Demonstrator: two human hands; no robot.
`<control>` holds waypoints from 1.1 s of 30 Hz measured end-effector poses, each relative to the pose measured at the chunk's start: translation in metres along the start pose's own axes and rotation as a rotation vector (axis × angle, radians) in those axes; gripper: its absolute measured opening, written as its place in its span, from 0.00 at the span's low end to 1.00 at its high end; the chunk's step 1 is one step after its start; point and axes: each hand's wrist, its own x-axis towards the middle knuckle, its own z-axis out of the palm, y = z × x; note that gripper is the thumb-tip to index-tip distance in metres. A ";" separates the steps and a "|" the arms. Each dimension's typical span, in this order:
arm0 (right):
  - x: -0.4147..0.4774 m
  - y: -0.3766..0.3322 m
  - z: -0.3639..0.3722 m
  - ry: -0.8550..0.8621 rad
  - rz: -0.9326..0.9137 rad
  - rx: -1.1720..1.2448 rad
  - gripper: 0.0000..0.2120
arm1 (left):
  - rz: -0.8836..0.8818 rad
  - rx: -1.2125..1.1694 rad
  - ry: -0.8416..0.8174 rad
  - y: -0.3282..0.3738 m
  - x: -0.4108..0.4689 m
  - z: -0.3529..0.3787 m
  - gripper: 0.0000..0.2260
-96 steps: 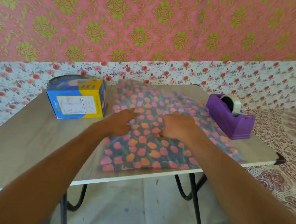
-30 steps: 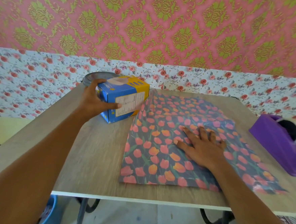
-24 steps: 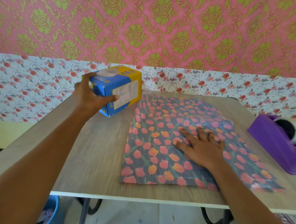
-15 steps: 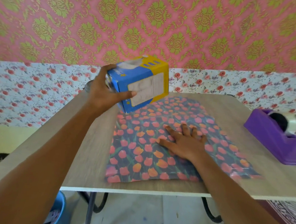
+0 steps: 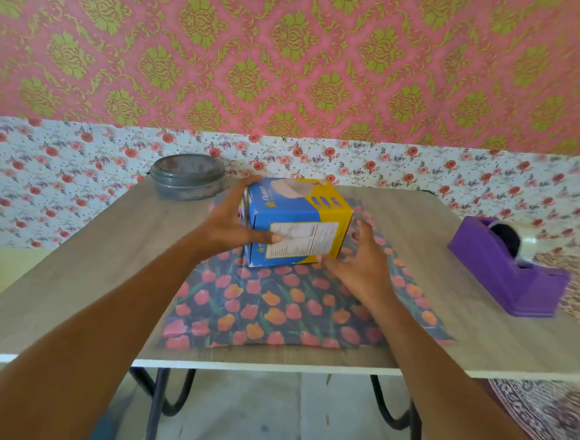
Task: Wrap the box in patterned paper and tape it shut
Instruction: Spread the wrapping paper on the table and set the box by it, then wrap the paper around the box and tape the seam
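Observation:
A blue and yellow box (image 5: 297,220) sits on the far half of a dark sheet of patterned paper (image 5: 275,308) printed with red and orange tulips. My left hand (image 5: 230,226) grips the box's left end, thumb across the front label and fingers over the top edge. At the box's right front corner my right hand (image 5: 361,262) has its fingers spread and loosely bent; whether it touches the box I cannot tell. A purple tape dispenser (image 5: 508,269) with a roll of clear tape stands at the right of the table.
A round grey lidded tin (image 5: 188,176) sits at the table's back left corner. The wooden table (image 5: 100,258) has its front edge close to me. A floral wall runs right behind it, and a patterned rug lies on the floor at right.
My left hand carried the box from the table's left, through the air, down onto the paper. My right hand lifted off the flat paper and moved to the box's right corner.

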 end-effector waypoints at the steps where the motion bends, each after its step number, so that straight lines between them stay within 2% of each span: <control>1: 0.000 0.003 -0.003 -0.045 -0.013 0.041 0.46 | -0.018 -0.029 -0.028 -0.001 -0.001 0.002 0.54; 4: -0.006 0.008 -0.005 -0.123 -0.057 0.013 0.40 | -0.067 -0.123 -0.097 -0.001 -0.008 0.011 0.52; 9: -0.006 0.010 0.001 -0.104 -0.109 -0.213 0.32 | -0.063 -0.128 -0.030 -0.006 -0.014 0.023 0.34; 14: -0.005 0.010 0.002 -0.100 -0.091 -0.251 0.25 | -0.104 -0.122 -0.003 -0.008 -0.016 0.025 0.25; 16: -0.005 0.010 0.001 -0.111 -0.064 -0.227 0.22 | -0.135 -0.102 -0.001 -0.011 -0.016 0.024 0.24; 18: -0.004 0.008 -0.003 -0.129 -0.012 -0.167 0.18 | -0.191 -0.115 -0.068 -0.012 -0.016 0.020 0.26; 20: 0.001 0.006 -0.012 -0.154 0.035 -0.125 0.18 | -0.261 -0.247 -0.157 -0.010 -0.014 0.015 0.28; 21: 0.006 0.005 -0.017 -0.152 0.050 -0.121 0.18 | -0.297 -0.333 -0.134 -0.010 -0.010 0.013 0.27; 23: 0.023 0.004 -0.030 -0.090 0.054 -0.116 0.16 | -0.326 -0.424 0.065 -0.007 -0.001 0.008 0.22; 24: 0.034 0.004 -0.036 -0.046 0.052 -0.109 0.16 | -0.308 -0.388 0.181 -0.010 0.008 0.004 0.20; 26: 0.061 0.008 -0.046 0.017 0.066 -0.107 0.16 | -0.249 -0.153 0.333 -0.021 0.029 -0.007 0.17; 29: 0.108 0.023 -0.047 -0.011 0.161 -0.173 0.14 | -0.374 0.176 0.402 -0.040 0.061 -0.024 0.15; 31: 0.136 0.031 -0.039 -0.085 0.262 -0.265 0.10 | -0.479 0.177 0.390 -0.049 0.077 -0.032 0.17; 33: 0.158 0.036 -0.029 -0.149 0.338 -0.321 0.15 | -0.551 0.103 0.395 -0.061 0.089 -0.035 0.23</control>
